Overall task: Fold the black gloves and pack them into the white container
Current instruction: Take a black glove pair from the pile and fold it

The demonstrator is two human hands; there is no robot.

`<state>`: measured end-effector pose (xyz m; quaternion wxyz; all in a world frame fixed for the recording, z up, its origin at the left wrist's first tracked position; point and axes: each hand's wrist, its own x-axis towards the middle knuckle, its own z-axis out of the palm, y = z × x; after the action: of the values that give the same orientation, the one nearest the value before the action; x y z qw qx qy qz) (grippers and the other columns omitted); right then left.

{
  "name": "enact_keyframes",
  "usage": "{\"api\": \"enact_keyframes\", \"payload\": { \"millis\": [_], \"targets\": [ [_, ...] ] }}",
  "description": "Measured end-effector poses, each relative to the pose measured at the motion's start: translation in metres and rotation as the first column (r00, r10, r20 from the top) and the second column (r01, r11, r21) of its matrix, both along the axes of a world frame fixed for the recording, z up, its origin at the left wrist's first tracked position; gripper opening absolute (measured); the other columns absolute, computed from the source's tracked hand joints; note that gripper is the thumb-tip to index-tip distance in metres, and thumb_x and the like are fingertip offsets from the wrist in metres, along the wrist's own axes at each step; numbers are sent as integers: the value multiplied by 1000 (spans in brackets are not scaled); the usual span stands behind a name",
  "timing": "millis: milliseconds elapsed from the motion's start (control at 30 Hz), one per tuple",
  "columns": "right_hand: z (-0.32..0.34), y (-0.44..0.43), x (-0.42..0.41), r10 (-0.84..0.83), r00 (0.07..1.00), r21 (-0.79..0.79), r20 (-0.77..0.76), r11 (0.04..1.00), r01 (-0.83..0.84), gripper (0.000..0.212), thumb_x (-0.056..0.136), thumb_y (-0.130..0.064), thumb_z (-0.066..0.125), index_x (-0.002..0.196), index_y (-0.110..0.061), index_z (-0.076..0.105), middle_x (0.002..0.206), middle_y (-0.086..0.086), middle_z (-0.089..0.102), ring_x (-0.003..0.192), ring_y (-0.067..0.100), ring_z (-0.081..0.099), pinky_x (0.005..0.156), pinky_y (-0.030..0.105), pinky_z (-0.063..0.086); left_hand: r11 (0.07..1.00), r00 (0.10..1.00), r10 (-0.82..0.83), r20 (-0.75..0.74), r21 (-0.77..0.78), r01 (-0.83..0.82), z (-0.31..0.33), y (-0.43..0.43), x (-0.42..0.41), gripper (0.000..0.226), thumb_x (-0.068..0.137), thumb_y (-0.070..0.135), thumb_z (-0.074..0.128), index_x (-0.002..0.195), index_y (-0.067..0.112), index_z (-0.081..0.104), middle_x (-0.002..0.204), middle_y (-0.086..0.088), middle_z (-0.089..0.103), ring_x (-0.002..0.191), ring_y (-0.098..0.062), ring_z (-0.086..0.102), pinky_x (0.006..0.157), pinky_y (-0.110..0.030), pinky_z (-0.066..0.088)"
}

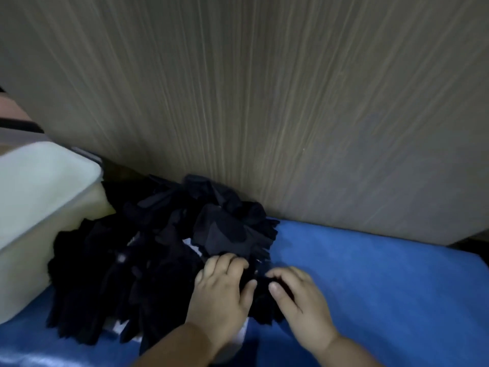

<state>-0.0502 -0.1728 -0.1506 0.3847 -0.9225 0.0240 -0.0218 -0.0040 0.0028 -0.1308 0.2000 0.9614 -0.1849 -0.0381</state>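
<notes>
A heap of black gloves [148, 247] lies on the blue surface [370, 282], against the wooden panel. The white container [34, 207] stands at the left, touching the heap. At the heap's right front edge, my left hand [222, 292] and my right hand [299, 298] sit side by side on one black glove [260, 300]. Both hands have curled fingers and thumbs pinching that glove between them. The container's inside is hidden from this angle.
A tall wood-grain panel [264, 102] rises right behind the heap. Bits of white material [190, 243] show under the gloves. The blue surface stretches to the right of my hands.
</notes>
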Motion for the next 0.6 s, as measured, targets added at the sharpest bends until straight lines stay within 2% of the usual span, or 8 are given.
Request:
{"api": "enact_keyframes", "payload": {
  "millis": [133,167,233,300,467,600],
  "targets": [
    [-3,2,-3,37,998,-63,41,997,-35,76,70,-91,22,116,-41,56,107,-36,47,107,-10,39,85,7,31,998,997,10,72,-62,-6,-12,-1,-2,36,95,52,37,127,35,45,131,20,38,128,-7,26,105,-24,23],
    [-2,3,-3,38,999,-70,34,997,-35,71,71,-89,29,117,-42,56,106,-36,46,105,-10,39,84,6,31,998,995,7,99,-64,-1,-14,-1,-1,34,95,51,41,124,34,48,129,19,42,126,-8,30,103,-25,27],
    [-3,4,-3,21,1000,-59,21,998,-19,50,80,-72,48,119,-41,57,107,-31,51,105,-7,40,82,6,31,996,992,16,127,-89,-5,-14,0,1,32,93,50,46,119,32,53,124,17,49,118,-10,38,97,-27,34],
    [-4,4,-6,1,1000,-34,23,999,0,38,86,-58,56,118,-39,60,110,-23,58,105,-3,43,83,8,32,995,991,21,131,-104,-8,-11,0,-2,31,93,48,48,118,31,55,123,17,51,116,-11,40,96,-28,35],
    [-5,6,-22,-125,992,161,-5,979,124,24,86,-50,63,107,-39,61,109,-14,62,103,2,55,88,18,43,992,988,4,153,-129,16,3,-1,-19,24,95,47,45,115,36,54,121,21,51,118,-7,37,98,-26,23],
    [0,3,-47,-237,971,223,8,947,230,17,86,-45,64,98,-34,62,98,-13,65,95,7,61,86,28,50,989,980,-62,188,-120,86,10,-6,-45,22,95,48,45,107,37,60,113,21,55,117,-4,37,97,-26,18]
  ]
}}
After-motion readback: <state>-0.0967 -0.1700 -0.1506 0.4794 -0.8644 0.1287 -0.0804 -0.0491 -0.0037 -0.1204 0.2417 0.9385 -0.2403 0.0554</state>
